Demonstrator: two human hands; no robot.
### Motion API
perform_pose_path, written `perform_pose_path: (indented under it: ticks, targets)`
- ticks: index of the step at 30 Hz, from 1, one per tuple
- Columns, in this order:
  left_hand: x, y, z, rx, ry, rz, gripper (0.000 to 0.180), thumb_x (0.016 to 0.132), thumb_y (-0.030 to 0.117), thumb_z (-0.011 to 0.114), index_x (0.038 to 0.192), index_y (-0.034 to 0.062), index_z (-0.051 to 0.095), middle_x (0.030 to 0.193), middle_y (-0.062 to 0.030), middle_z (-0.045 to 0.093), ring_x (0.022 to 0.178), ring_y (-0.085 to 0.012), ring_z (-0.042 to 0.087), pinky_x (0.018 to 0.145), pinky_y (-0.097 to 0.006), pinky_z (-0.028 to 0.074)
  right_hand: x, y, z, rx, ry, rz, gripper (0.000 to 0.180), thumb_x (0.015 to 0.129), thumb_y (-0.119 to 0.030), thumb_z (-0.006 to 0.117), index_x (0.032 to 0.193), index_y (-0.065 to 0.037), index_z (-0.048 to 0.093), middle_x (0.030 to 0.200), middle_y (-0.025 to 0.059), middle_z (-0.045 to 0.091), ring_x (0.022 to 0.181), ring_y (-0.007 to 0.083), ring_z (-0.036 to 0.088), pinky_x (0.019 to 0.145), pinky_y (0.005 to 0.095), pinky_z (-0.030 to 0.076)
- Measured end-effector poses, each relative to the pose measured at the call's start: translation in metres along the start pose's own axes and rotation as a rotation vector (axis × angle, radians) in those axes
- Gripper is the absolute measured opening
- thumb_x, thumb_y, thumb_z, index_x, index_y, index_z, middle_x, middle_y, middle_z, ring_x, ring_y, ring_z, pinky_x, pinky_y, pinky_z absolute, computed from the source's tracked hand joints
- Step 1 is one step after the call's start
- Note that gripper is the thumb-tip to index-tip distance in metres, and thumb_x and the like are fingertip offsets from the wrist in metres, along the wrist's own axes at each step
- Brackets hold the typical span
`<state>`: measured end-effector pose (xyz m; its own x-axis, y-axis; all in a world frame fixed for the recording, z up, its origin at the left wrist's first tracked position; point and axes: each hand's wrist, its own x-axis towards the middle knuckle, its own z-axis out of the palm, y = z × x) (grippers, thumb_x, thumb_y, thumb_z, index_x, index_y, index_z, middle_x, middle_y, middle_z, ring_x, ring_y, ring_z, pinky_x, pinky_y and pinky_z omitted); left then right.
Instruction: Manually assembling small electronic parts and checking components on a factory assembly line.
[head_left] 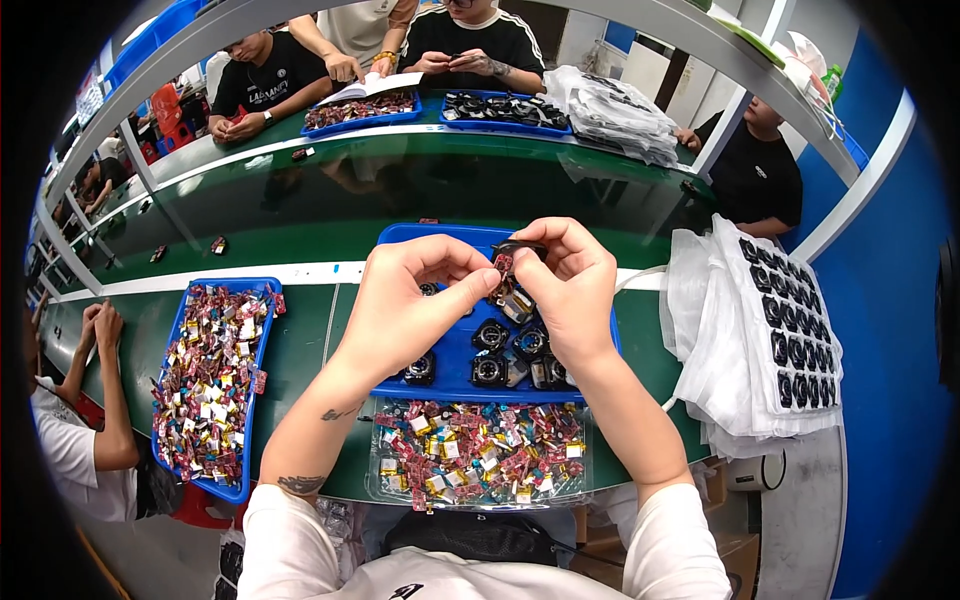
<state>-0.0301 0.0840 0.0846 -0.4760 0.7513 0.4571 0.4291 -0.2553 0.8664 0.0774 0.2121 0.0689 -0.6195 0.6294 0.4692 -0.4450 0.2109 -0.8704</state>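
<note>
Two hands at work over a blue tray, a black case between them.
Right hand: fingers clamped on the case, up over the tray's far part. Left hand: thumb and forefinger close together at a small red board; can't tell if gripping. More cases in tray; loose parts heaped nearer the wearer.

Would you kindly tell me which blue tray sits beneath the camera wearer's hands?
The near middle tray, holding black round-faced parts; the left tray holds reddish electronics, and the far trays lie farther off.
</note>
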Motion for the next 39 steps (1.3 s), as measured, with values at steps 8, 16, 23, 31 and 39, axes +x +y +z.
perform_pose_path:
  ticks: [8,16,23,31,39]
  targets:
    - [0.005,0.002,-0.006,-0.157,0.050,-0.123,0.013,0.082,0.007,0.071,0.089,-0.0031,0.068,0.077,-0.0039,0.067,0.072,-0.0061,0.062,0.065,-0.020,0.049,-0.002,-0.002,0.000,-0.114,-0.050,-0.083,0.018,0.081,-0.003,0.069,0.097,0.003,0.066,0.087,0.0059,0.068,0.073,0.0080,0.062,0.065,0.0206,0.051]
    - [0.014,-0.018,-0.014,-0.019,-0.005,0.015,0.018,0.081,0.013,0.071,0.091,-0.0019,0.069,0.074,-0.0029,0.065,0.065,-0.0045,0.055,0.057,-0.020,0.044,0.002,-0.003,-0.001,-0.090,-0.144,-0.018,0.017,0.085,0.000,0.064,0.101,0.005,0.065,0.092,0.0114,0.070,0.085,0.0148,0.067,0.076,0.0257,0.054]
    - [0.037,-0.043,-0.036,-0.035,0.050,-0.074,0.016,0.083,0.011,0.070,0.090,-0.0034,0.070,0.079,-0.0049,0.069,0.072,-0.0059,0.060,0.066,-0.021,0.048,0.013,0.000,-0.020,-0.535,-0.232,-0.204,0.027,0.086,-0.009,0.063,0.110,0.001,0.063,0.099,0.0176,0.068,0.091,0.0258,0.068,0.080,0.0316,0.053]
    - [0.091,-0.187,-0.114,0.781,0.448,-0.588,0.029,0.074,0.030,0.074,0.085,0.0037,0.074,0.078,-0.0119,0.071,0.079,-0.0229,0.069,0.074,-0.034,0.052,0.017,-0.019,-0.034,-0.552,-0.280,-0.286,0.038,0.077,0.013,0.046,0.104,-0.004,0.066,0.118,0.0146,0.062,0.091,0.0260,0.065,0.078,0.0314,0.052]
    - [0.080,-0.187,-0.126,0.859,0.388,-0.481,0.042,0.073,0.042,0.072,0.096,0.0070,0.072,0.095,-0.0138,0.070,0.093,-0.0283,0.066,0.083,-0.036,0.051,0.013,-0.025,-0.028,-0.473,-0.456,-0.373,0.044,0.068,0.016,0.045,0.102,-0.004,0.066,0.124,0.0159,0.059,0.098,0.0265,0.064,0.075,0.0303,0.050]
